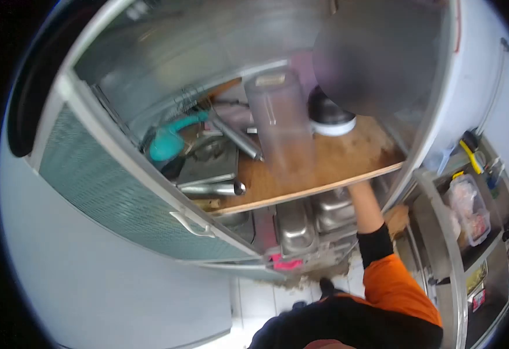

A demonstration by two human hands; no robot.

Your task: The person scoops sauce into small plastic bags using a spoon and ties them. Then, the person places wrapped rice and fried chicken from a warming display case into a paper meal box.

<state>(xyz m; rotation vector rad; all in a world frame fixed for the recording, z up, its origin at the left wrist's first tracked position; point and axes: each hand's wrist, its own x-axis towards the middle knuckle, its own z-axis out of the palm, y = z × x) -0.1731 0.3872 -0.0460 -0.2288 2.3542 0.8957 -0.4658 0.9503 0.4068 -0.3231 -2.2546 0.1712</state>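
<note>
My right hand reaches under the front edge of the wooden shelf board in an open cabinet, and its fingers are hidden there. Nearest to it are steel pans on the level below. Another steel pan stands further left. Beside my forearm is a blurred hand-like shape; I cannot tell whether it is a hand or a reflection. My left hand is out of view.
On the board stand a tall clear plastic container, a steel tube, a turquoise scoop-like item and a black-and-white round item. The cabinet door stands open at left. At right, a steel compartment holds a plastic food box.
</note>
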